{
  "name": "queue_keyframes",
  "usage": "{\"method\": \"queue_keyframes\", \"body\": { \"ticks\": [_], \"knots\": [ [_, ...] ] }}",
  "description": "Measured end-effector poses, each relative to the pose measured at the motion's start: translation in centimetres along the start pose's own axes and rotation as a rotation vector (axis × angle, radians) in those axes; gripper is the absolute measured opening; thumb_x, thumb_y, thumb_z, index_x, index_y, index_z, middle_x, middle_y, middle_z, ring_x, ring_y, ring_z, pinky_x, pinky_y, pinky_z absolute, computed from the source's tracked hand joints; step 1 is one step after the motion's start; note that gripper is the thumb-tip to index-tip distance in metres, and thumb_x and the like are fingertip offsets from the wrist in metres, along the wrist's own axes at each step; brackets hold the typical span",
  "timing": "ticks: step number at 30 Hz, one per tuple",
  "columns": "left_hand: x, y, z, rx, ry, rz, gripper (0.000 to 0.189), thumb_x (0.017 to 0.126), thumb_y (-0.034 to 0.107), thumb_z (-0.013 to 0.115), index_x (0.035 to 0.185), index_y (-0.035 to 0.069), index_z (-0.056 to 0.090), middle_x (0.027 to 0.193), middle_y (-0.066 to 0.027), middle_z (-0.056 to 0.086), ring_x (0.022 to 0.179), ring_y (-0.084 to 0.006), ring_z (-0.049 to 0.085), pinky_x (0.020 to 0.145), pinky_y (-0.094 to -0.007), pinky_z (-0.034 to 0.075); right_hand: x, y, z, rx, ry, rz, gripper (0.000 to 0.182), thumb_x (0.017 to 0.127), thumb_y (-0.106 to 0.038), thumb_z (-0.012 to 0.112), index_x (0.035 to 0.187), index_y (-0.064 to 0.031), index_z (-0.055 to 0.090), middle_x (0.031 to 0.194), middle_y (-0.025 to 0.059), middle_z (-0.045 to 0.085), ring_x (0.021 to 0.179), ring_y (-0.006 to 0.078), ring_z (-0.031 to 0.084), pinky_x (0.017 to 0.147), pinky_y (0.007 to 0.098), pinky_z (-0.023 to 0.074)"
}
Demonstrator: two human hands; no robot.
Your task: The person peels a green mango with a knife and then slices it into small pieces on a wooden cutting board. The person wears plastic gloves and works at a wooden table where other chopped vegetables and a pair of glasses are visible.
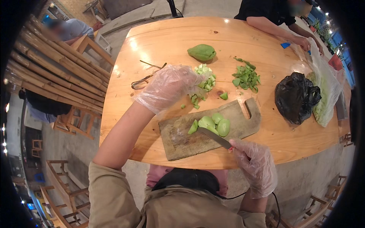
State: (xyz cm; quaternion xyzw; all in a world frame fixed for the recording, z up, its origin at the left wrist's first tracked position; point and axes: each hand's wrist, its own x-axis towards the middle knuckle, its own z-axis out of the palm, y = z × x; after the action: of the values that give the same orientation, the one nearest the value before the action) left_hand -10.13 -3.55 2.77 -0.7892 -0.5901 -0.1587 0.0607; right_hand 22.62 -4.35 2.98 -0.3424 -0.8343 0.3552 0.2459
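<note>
My right hand (255,165), in a clear plastic glove, grips a knife (217,138) by its reddish handle. The blade tip lies against pale green chayote slices (211,123) on a worn wooden cutting board (182,142). A smaller chayote piece (193,127) sits left of the slices. Also gloved, my left hand (174,85) reaches over a pile of diced chayote (208,82) beyond the board. Its fingertips are at the pile, partly hidden by the glove, so whether they hold a cube is unclear. A whole chayote (202,52) rests farther back.
Eyeglasses (139,82) lie left of my left hand. Green peelings (246,77) are heaped beyond the board, near a chayote scrap (223,96). At right stand a knotted black plastic bag (296,98) and a translucent bag (328,94). Another person's hands (305,44) are at the far right corner.
</note>
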Motion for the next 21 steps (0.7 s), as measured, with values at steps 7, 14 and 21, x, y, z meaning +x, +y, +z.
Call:
{"method": "queue_keyframes", "body": {
  "ticks": [7,14,21],
  "knots": [
    [-0.5,2.3,-2.9,0.082,0.239,-0.111,0.052,0.078,0.021,0.083,0.128,0.014,0.069,0.093,-0.0099,0.068,0.087,-0.0299,0.067,0.078,-0.0403,0.054,0.2,-0.5,-0.1,-0.332,0.034,-0.082,0.042,0.082,-0.01,0.073,0.121,-0.0253,0.073,0.078,0.0073,0.066,0.068,0.0306,0.065,0.057,0.0421,0.0505],
    [-4.0,5.3,-5.8,-0.448,0.089,-0.119,0.045,0.07,0.028,0.089,0.11,0.011,0.078,0.099,-0.0112,0.074,0.092,-0.0318,0.068,0.083,-0.0441,0.053,0.5,-3.2,-0.3,-0.554,-0.054,-0.213,0.045,0.08,-0.011,0.07,0.123,-0.0277,0.07,0.076,0.0052,0.06,0.068,0.0268,0.064,0.056,0.0405,0.0506],
    [-8.1,5.5,-4.2,-0.471,-0.012,0.049,0.028,0.079,0.025,0.081,0.101,0.008,0.079,0.092,-0.0117,0.072,0.086,-0.0319,0.067,0.081,-0.0441,0.053,0.1,-5.2,-0.7,-0.72,-0.211,-0.358,0.05,0.082,-0.014,0.069,0.13,-0.0284,0.065,0.084,0.0034,0.062,0.078,0.0244,0.066,0.061,0.0391,0.0532]
  ]
}}
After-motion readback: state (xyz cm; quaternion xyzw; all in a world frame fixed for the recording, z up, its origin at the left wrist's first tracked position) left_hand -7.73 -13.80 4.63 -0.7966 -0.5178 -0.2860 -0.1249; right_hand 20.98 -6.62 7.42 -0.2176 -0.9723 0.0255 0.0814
